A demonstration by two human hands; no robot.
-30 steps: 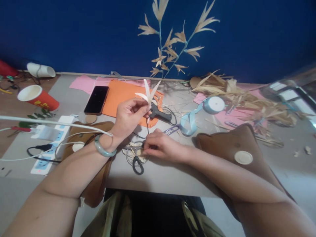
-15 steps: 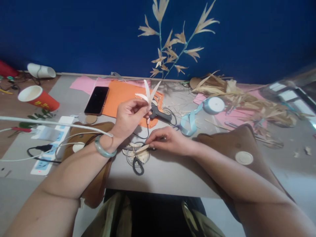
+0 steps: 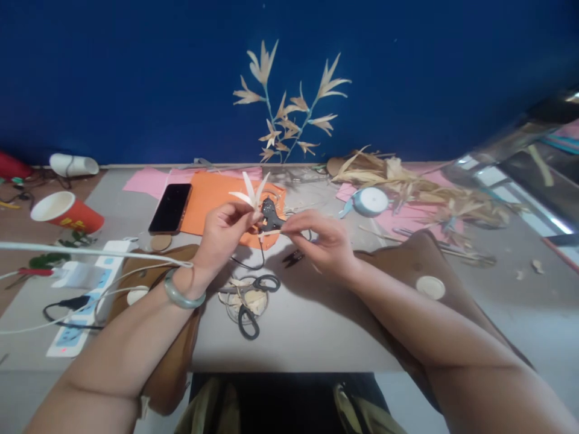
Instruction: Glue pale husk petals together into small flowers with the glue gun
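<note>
In the head view, my left hand (image 3: pixel 228 232) pinches the base of a pale husk flower (image 3: pixel 251 193), its pointed petals spread upward. My right hand (image 3: pixel 323 241) is closed on a thin pale husk petal (image 3: pixel 272 232), whose free end points left toward the flower's base. Just behind the fingers lies a black glue gun (image 3: pixel 271 212) on an orange sheet (image 3: pixel 210 199). Below my hands, black-handled scissors (image 3: pixel 248 322) rest across a small round dish (image 3: pixel 233 306) with pale husk scraps in it.
A branch of husk flowers (image 3: pixel 289 123) stands at the back before a blue wall. Left are a phone (image 3: pixel 170 208), a red paper cup (image 3: pixel 67 212) and a power strip (image 3: pixel 75 331) with cables. Right are blue ribbon (image 3: pixel 371 201), dry husks (image 3: pixel 398 178) and a brown cushion (image 3: pixel 407 259).
My right hand has lifted from beside the scissors up toward my left hand, carrying the petal. The scissors' second handle loop now shows. The whole view has shifted, with the flower branch lower in it.
</note>
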